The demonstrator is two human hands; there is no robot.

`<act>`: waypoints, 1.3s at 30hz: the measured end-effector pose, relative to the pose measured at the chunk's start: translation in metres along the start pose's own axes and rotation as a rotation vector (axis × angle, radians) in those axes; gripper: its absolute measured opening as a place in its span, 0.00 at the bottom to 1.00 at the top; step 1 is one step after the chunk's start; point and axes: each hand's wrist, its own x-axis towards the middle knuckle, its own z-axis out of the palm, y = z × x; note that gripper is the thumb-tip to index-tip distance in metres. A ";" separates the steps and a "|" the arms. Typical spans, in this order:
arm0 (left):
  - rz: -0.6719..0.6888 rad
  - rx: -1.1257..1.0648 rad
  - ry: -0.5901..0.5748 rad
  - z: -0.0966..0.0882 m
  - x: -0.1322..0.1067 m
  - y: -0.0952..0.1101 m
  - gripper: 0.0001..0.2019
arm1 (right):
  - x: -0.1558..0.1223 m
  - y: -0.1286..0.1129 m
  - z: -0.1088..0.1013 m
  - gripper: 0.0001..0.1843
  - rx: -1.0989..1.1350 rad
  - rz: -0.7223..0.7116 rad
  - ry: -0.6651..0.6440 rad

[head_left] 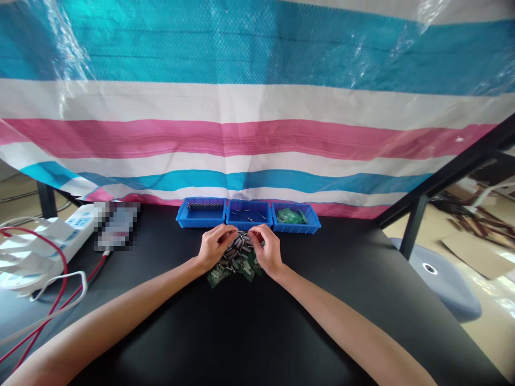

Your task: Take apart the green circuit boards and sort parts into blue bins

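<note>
My left hand (213,247) and my right hand (268,251) face each other over a heap of small metal pieces (240,247) on the black table. Both have thumb and fingers drawn together at the heap's far edge. Whatever lies between the fingertips is too small and hidden to name. Small green packets (219,274) lie in the near part of the heap, partly behind the right hand. Just beyond are three blue bins: the left bin (201,222) has a row of small dark cylinders, the middle bin (247,223) several thin pieces, the right bin (298,229) green packets.
At the left sits a white power strip (82,221) with plugs, a red cable (64,268) and a white cable. A pixelated device (117,228) lies beside it. A striped sheet (241,139) hangs behind the bins. A grey stool (446,287) stands right of the table.
</note>
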 end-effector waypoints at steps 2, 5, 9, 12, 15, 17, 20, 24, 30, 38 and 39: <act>0.038 -0.008 0.014 0.001 0.000 -0.003 0.08 | 0.000 0.001 0.000 0.09 -0.003 -0.004 -0.009; 0.074 -0.018 0.029 0.002 -0.001 -0.006 0.07 | -0.001 0.001 0.000 0.09 -0.012 -0.010 -0.019; 0.126 -0.030 0.041 0.001 -0.001 -0.006 0.08 | -0.001 0.002 0.001 0.10 -0.041 -0.011 -0.030; 0.151 -0.045 0.044 0.001 -0.001 -0.005 0.08 | -0.001 0.002 0.002 0.11 -0.062 -0.011 -0.045; 0.169 -0.052 0.048 0.001 -0.002 -0.004 0.08 | -0.002 0.002 0.002 0.12 -0.082 -0.009 -0.061; 0.182 -0.050 0.048 0.000 -0.003 -0.004 0.07 | -0.002 0.003 0.003 0.12 -0.089 -0.010 -0.067; 0.183 -0.040 0.038 0.000 -0.004 -0.003 0.06 | -0.002 0.004 0.004 0.12 -0.092 -0.006 -0.070; 0.100 -0.047 0.018 -0.002 -0.005 0.000 0.07 | -0.002 0.004 0.003 0.14 -0.090 -0.003 -0.059; -0.060 -0.138 -0.008 -0.004 -0.005 0.006 0.09 | -0.001 0.001 0.002 0.14 -0.092 -0.008 -0.047; -0.017 -0.081 -0.053 0.000 -0.004 -0.001 0.11 | -0.001 0.004 0.004 0.13 -0.089 0.001 -0.042; 0.006 -0.062 -0.045 0.000 -0.003 -0.002 0.12 | -0.001 0.004 0.004 0.13 -0.088 0.000 -0.040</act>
